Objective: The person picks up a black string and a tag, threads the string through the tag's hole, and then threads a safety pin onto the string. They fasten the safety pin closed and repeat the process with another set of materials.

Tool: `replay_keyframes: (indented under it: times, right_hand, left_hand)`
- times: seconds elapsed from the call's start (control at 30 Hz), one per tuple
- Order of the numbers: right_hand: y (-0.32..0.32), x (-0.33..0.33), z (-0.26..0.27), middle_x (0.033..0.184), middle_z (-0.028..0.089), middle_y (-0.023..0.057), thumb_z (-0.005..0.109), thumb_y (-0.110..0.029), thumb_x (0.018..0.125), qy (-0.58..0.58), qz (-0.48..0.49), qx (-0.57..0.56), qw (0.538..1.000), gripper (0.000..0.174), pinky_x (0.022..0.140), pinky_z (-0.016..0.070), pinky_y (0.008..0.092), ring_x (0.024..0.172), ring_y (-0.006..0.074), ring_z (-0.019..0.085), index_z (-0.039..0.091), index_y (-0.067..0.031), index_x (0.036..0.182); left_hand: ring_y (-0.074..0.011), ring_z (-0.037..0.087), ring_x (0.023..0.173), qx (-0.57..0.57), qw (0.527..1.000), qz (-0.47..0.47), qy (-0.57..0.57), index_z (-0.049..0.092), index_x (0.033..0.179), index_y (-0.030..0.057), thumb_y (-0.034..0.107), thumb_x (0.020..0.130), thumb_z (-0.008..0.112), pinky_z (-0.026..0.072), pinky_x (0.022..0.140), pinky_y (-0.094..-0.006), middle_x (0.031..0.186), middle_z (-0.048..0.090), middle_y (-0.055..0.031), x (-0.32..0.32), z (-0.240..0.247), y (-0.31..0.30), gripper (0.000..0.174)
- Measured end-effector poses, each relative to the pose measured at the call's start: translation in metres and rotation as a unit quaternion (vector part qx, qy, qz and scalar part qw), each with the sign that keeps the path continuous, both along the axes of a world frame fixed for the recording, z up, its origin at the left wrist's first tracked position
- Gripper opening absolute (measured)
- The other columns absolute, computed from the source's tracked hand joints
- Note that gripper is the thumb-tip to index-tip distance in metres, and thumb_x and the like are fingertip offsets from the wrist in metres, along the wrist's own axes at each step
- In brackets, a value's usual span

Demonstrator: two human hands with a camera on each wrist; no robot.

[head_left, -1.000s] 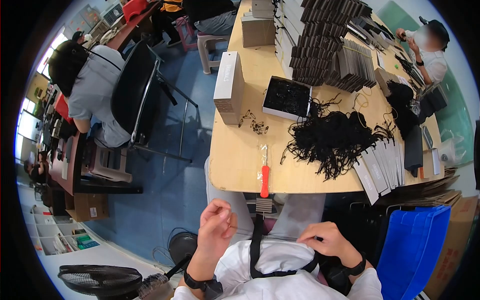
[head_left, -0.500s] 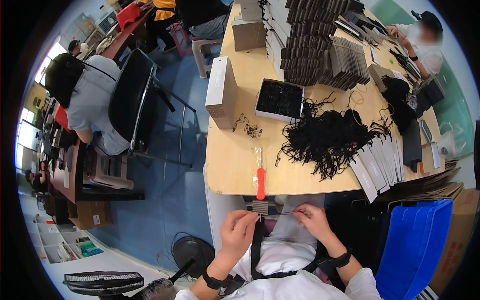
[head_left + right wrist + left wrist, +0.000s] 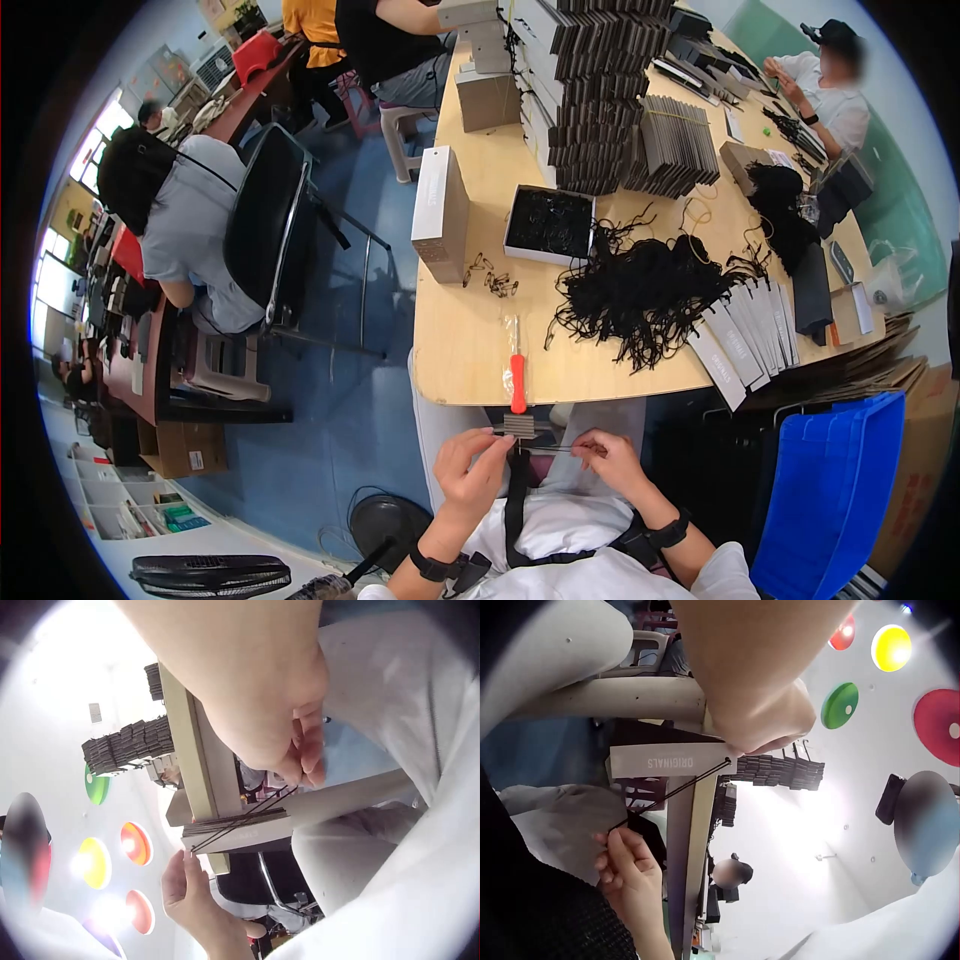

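Observation:
My left hand (image 3: 468, 480) pinches a thin black cord (image 3: 697, 778) with thumb and finger, right at the hole in the end of a pale tag (image 3: 649, 760) printed ORIGINALS. That tag lies on top of a stack of tags (image 3: 519, 428) standing on edge at my lap, just below the table's front edge. To the right, my right hand (image 3: 612, 462) pinches the other end of the cord between thumb and curled fingers. Doubled and taut, the cord slants between both hands in the wrist views.
On the table (image 3: 460, 350) lie a red-handled tool (image 3: 517, 385), a heap of black cords (image 3: 640, 300), fanned tags (image 3: 745, 340), small pins (image 3: 490, 278) and an open box (image 3: 549, 222). Tall tag stacks (image 3: 590, 100) stand behind. A blue bin (image 3: 830, 490) is at my right.
My hands were apart above my lap; both have come forward to the tag stack, and the cord is now stretched between them. Over the last half second they have hardly moved.

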State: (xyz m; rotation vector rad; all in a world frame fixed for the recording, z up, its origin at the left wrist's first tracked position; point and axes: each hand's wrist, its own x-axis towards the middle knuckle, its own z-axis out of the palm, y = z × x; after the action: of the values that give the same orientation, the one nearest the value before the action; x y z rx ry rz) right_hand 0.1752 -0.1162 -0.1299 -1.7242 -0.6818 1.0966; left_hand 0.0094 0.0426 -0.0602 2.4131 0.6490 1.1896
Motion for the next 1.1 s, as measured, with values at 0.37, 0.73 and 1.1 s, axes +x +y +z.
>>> replay_keyframes:
  times: [0.37, 0.73, 1.1]
  right_hand:
    - [0.0, -0.007, 0.001, 0.076, 0.067, 0.0087, 0.063, -0.003, 0.084, 0.006, -0.009, -0.014, 1.0, 0.01, 0.056, 0.0499, 0.0253, 0.061, 0.0134, 0.064, 0.064, 0.0039, 0.09]
    - [-0.003, -0.013, -0.002, 0.079, 0.067, 0.0099, 0.059, 0.001, 0.085, 0.053, -0.024, 0.016, 0.998, 0.008, 0.058, 0.0529, 0.0257, 0.066, 0.0152, 0.066, 0.062, 0.0056, 0.091]
    - [-0.005, -0.017, -0.01, 0.078, 0.065, 0.0085, 0.06, 0.0, 0.086, 0.076, -0.04, 0.032, 0.996, 0.007, 0.057, 0.0522, 0.0253, 0.065, 0.0145, 0.065, 0.061, 0.0048, 0.091]
  left_hand:
    - [-0.0225, 0.056, 0.081, -0.045, 0.999, 0.001, 0.007, 0.07, 0.082, 0.0116, -0.004, 0.061, 0.076, 0.0458, 0.07, -0.0325, 0.086, 0.057, -0.0053, 0.0, 0.001, -0.002, 0.026]
    - [-0.0247, 0.052, 0.079, -0.067, 0.997, 0.03, 0.008, 0.067, 0.081, 0.01, -0.001, 0.065, 0.074, 0.0408, 0.068, -0.035, 0.083, 0.055, -0.0057, 0.004, -0.001, -0.006, 0.02]
    - [-0.0265, 0.054, 0.08, -0.051, 0.998, 0.03, 0.027, 0.058, 0.078, 0.0075, 0.005, 0.062, 0.078, 0.0398, 0.073, -0.0357, 0.082, 0.056, -0.0069, -0.009, -0.007, -0.013, 0.026]
